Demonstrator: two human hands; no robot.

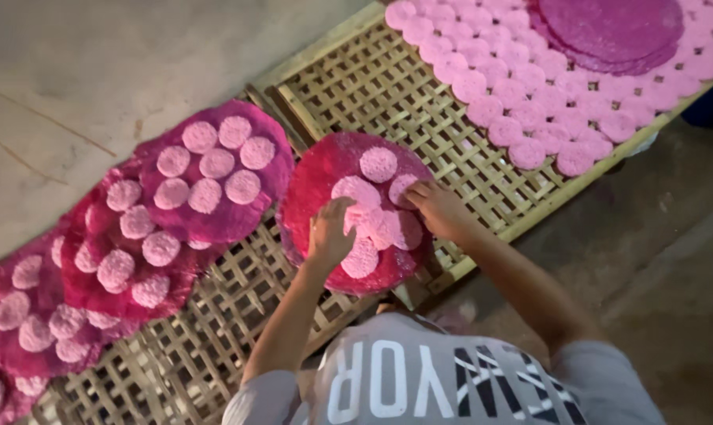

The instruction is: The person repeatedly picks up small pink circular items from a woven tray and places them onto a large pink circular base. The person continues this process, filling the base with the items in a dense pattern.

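Observation:
A large dark pink round sheet (317,177) lies on a bamboo lattice rack (388,94) in front of me, with several small pale pink discs on it. My left hand (329,232) is curled over the sheet's middle, its fingers closed on a small pink disc (355,191). My right hand (439,208) reaches in from the right, and its fingertips pinch the edge of another small disc (401,187). One more small disc (378,164) lies apart near the sheet's far side. Others (362,257) overlap below my hands.
To the left, more dark pink sheets (215,169) topped with small discs overlap along a second lattice rack (207,346). At the far right, rows of small pink discs (514,86) and a stack of large sheets (608,31) cover the rack. Bare concrete floor (97,71) surrounds the racks.

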